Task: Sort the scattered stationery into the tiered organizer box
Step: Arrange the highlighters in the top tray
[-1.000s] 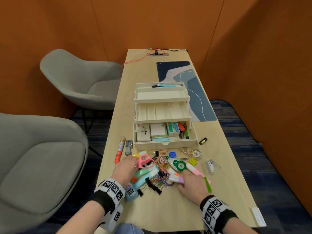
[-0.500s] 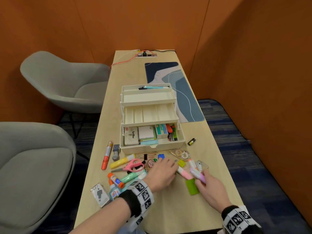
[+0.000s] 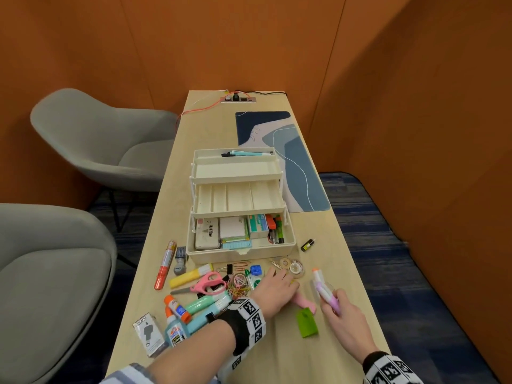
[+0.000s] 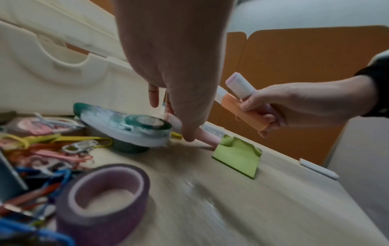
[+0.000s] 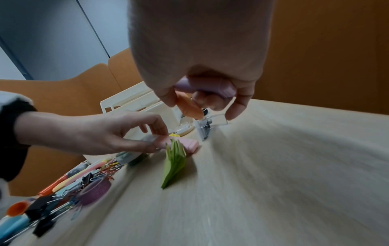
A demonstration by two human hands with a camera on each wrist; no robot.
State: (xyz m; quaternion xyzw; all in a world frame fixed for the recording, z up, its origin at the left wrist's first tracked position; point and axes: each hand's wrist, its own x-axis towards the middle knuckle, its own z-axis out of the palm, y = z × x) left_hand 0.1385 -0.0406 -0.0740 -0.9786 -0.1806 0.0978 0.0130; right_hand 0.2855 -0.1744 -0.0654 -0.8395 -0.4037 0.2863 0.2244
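The cream tiered organizer (image 3: 238,252) stands open mid-table, its bottom tier partly filled. My right hand (image 3: 332,300) grips two highlighters just right of the pile: a purple one (image 4: 242,84) and an orange one (image 4: 242,111), lifted off the table. My left hand (image 3: 288,286) reaches across to a pink highlighter (image 5: 189,144) lying on the table, and its thumb and forefinger pinch the near end. A green sticky-note pad (image 3: 307,322) lies against the pink highlighter's other end.
Scissors (image 3: 210,282), glue bottles, markers, clips and rubber bands crowd the table left of my hands. Tape rolls (image 3: 293,268) and a clear plastic piece (image 5: 206,128) lie ahead. Purple tape (image 4: 105,196) sits by my left wrist. Grey chairs stand left, a blue mat (image 3: 293,162) behind.
My left hand has crossed from the scissors on the left to the pink highlighter. My right hand has gathered the purple and orange highlighters and lifted them to the right.
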